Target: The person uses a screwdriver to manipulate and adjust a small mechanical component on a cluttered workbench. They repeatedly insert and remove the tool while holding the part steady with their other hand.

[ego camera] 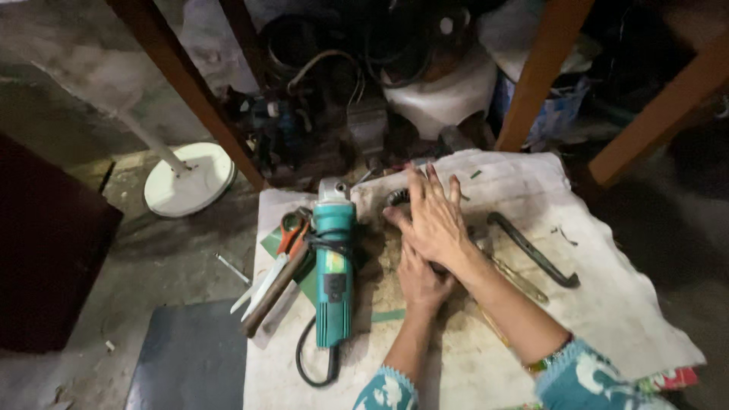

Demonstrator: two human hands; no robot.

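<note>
- Teal grinder [332, 267] lies just left of both hands, long axis running toward and away from the person.
- Right hand [434, 220] is flat, fingers spread, atop a dark part [396, 199].
- Left hand [420, 282] is beneath it; grip unclear.

Small dark ribbed part [396, 199], mostly hidden under hands, on cloth.

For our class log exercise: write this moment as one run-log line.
right hand: flat over dark part | left hand: beneath it, on cloth | teal angle grinder: lying to the left | black bent bar: to the right
</note>
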